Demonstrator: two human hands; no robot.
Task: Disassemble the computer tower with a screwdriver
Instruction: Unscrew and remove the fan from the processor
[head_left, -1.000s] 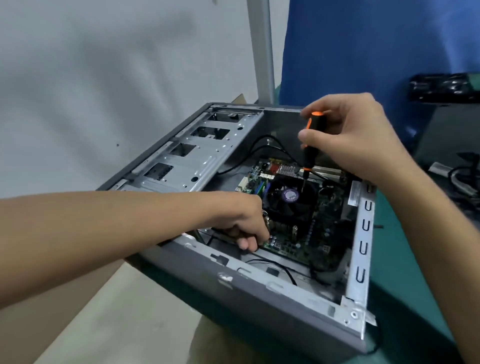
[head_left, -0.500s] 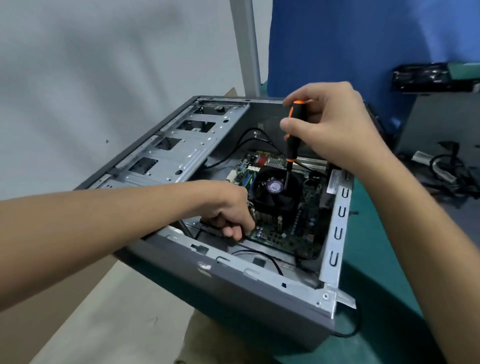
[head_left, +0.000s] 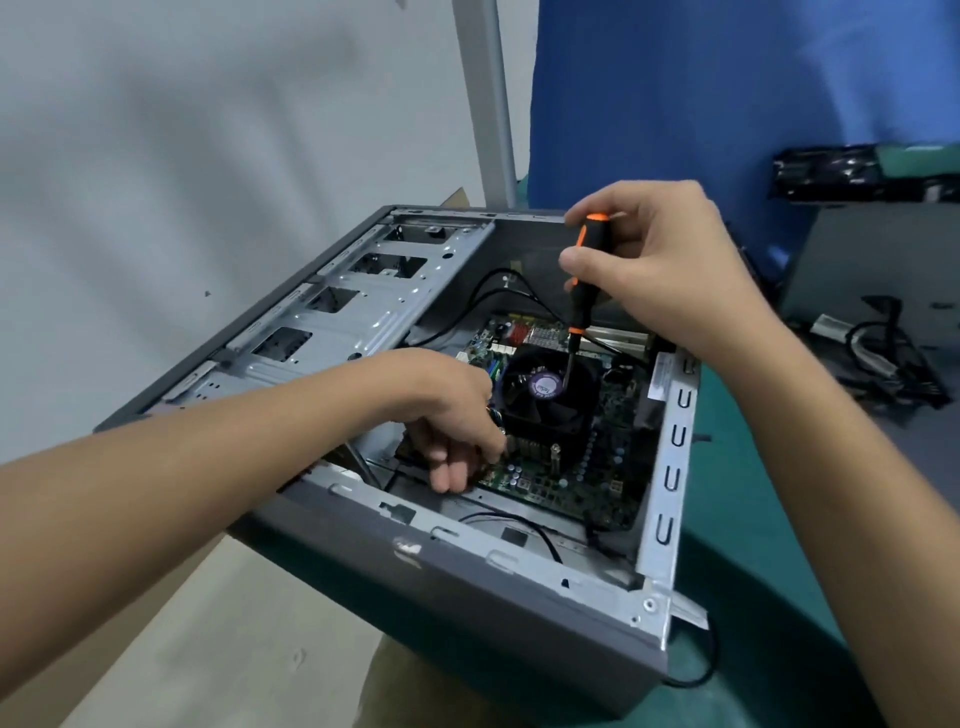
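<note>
Over the black fan (head_left: 545, 410), the right hand (head_left: 665, 270) still grips the orange-black screwdriver (head_left: 582, 306) upright, as before. The left hand (head_left: 452, 415) stays curled beside the motherboard (head_left: 571, 478); whether it holds anything I cannot tell. The grey computer tower (head_left: 467, 597) lies open on its side on the green table (head_left: 753, 519).

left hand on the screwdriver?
No, the right hand grips the orange-and-black screwdriver above the CPU fan; the left hand is down at the motherboard edge.
</note>
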